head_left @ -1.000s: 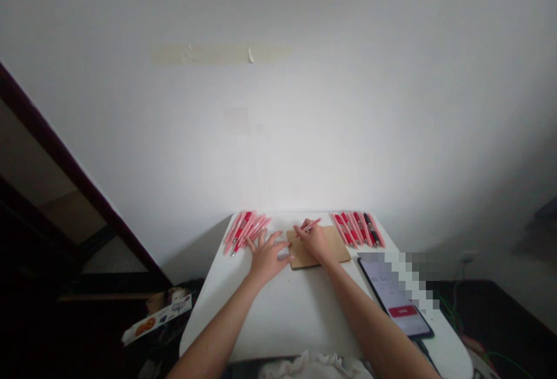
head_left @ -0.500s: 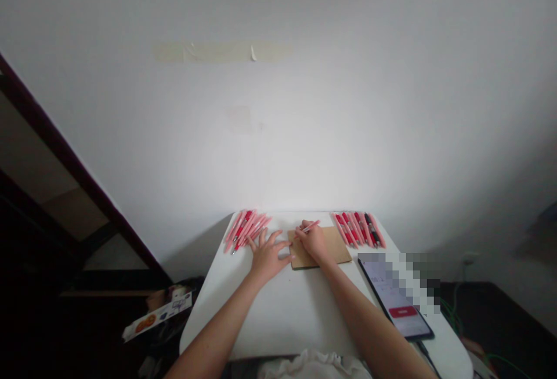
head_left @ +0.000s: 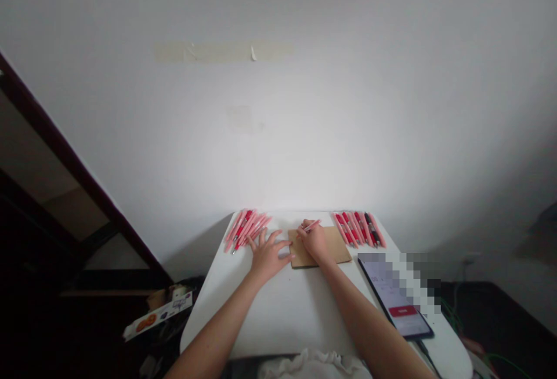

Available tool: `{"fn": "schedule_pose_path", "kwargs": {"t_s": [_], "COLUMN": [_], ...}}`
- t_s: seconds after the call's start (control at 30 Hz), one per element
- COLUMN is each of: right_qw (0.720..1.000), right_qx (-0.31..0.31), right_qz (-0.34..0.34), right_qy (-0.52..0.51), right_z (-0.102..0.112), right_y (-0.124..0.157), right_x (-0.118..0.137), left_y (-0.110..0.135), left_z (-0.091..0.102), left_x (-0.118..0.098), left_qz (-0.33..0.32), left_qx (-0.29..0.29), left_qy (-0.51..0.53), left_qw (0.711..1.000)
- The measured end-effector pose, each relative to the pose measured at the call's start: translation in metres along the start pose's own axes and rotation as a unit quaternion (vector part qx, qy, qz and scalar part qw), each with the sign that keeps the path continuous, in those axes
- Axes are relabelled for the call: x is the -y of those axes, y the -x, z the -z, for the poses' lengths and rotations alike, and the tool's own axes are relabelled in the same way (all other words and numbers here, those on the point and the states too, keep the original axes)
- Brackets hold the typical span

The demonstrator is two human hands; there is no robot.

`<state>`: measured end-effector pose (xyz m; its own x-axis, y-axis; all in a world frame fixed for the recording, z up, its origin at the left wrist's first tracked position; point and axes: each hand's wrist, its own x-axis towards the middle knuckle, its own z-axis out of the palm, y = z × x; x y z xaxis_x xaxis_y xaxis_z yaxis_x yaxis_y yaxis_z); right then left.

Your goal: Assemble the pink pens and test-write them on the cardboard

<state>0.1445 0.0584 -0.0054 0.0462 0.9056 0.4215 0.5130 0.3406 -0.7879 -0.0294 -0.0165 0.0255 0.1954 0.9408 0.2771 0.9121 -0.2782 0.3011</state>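
A brown notebook lies on the white table. Over its left half, my right hand is closed around a pink pen in a writing grip; the pen's tip is hidden by my fingers. With fingers spread, my left hand rests flat at the notebook's left edge, thumb and forefinger at that edge. Just beyond the left fingertips is a loose pile of pink and red pens. To the right of the notebook, more pink, red and black pens lie side by side in a row.
A large phone with a lit screen and a cable lies at the table's right side. The white wall stands directly behind the table. On the left, a box with printed pictures sits below table height.
Almost nothing differs. My right hand and the pen have shifted very slightly to the right over the notebook; my left hand stays in place.
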Motion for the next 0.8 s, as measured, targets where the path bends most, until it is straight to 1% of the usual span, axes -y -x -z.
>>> {"fn": "schedule_pose_path", "kwargs": {"t_s": [0.33,0.67,0.8], "right_qw": [1.0,0.999,0.997], "right_qx": [-0.011,-0.04,-0.065], "right_qz": [-0.007,-0.012,-0.022], "right_qy": [-0.004,-0.011,-0.026], "right_z": [0.0036,0.004,0.0069], "right_y": [0.0016,0.0022,0.0031], "right_x": [0.003,0.0021,0.0052], "left_y": [0.0005,0.0009,0.001], "left_z": [0.0005,0.0016,0.0021], "left_x": [-0.0012,-0.0018,-0.0023], "left_qz": [0.006,0.002,0.004], "left_qx": [-0.003,-0.006,-0.006], "left_qy": [-0.004,0.002,0.002], "left_qw": [1.0,1.0,1.0]}}
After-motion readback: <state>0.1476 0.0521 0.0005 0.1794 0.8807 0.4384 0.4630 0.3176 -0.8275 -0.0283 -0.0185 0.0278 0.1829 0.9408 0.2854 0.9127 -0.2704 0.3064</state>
